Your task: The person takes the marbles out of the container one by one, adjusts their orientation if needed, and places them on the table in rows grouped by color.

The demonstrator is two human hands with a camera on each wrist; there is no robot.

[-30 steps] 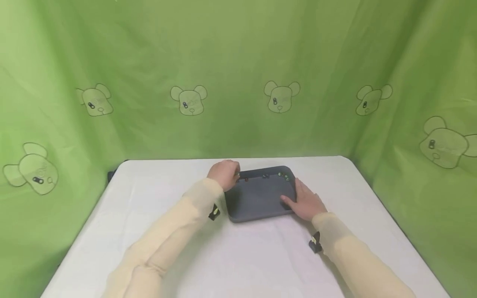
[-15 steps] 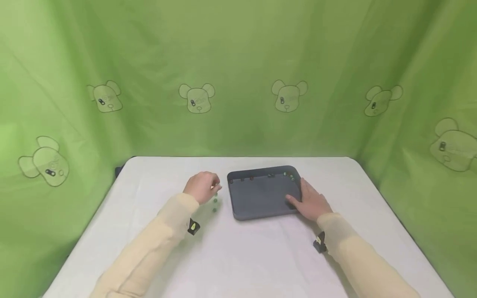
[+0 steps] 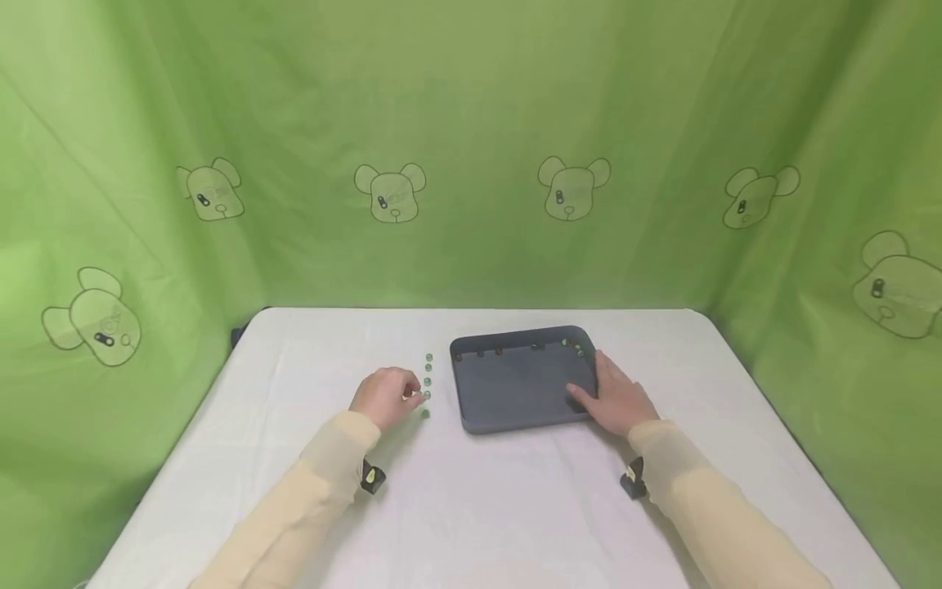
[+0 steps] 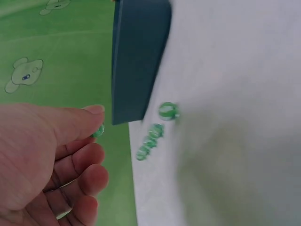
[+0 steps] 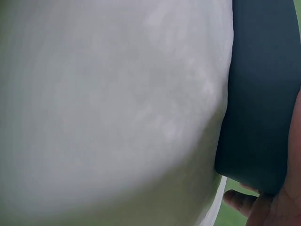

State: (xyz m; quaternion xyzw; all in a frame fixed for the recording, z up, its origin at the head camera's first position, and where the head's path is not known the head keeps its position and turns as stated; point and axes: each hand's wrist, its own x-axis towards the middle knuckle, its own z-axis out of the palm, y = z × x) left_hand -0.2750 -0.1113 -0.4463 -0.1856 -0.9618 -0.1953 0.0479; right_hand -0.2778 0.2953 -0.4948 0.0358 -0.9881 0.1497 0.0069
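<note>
Between thumb and forefinger my left hand [image 3: 386, 397] pinches a small green marble [image 4: 98, 131]. The other fingers are loosely bent. Just right of this hand, green-striped marbles [image 4: 168, 111] form a line on the white table, running from far to near. My right hand [image 3: 620, 401] holds the right side of a dark grey tray [image 3: 508, 427], thumb over the rim and fingers along the outer wall. Inside, several small marbles lie along the tray's far wall: dark or reddish ones [image 3: 499, 351] to the left, green ones [image 3: 580, 353] at the far right corner.
The white-covered table [image 3: 515, 507] has rounded far corners. A green curtain [image 3: 471, 262] with printed bear heads surrounds it at the back and both sides. Low tray walls stand a short way right of the marble line.
My left hand has come out of the tray's far left corner, moving left and then nearer along the marble line. The view has shifted slightly; the right hand keeps its place on the tray.
</note>
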